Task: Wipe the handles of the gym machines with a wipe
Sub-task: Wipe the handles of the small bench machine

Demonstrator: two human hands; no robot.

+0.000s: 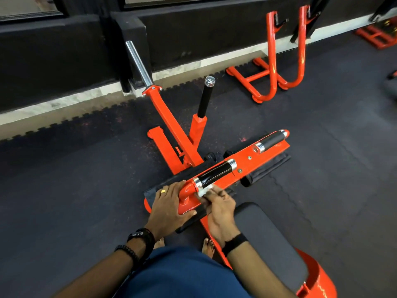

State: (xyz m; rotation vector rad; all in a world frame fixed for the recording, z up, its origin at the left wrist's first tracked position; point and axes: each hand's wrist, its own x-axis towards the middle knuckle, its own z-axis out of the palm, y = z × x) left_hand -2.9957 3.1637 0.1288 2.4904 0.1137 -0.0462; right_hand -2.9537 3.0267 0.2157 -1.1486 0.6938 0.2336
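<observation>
The right hand (219,208) pinches a small crumpled white wipe (204,191) between its fingertips and presses it against the near end of the glossy black cylindrical grip (216,173), right where a polished chrome collar (197,184) meets the bend of the orange-painted steel tube. The left hand (168,206) lies open and flat, fingers spread over the near corner of the orange steel crossbar (240,168), apparently steadying it; it grasps nothing.

The grip's long axis runs away from both hands, up and to the right, so the unwiped length lies beyond the right hand's fingertips. The right hand is the nearer one and already touches it. Judging from this, the coming stroke would travel along that axis toward the far chrome collar.

Farther along the same bar, well apart from the hands, sits a second black grip with a matte, foam-like skin (272,139), also capped by chrome rings. A third black handle (204,102) stands upright beyond the bar, topped by a metal cap.

The near grip looks smooth and shiny, possibly film-wrapped, so the wipe should slide easily. A dark padded seat (268,239) sits just right of the right hand's wrist.
</observation>
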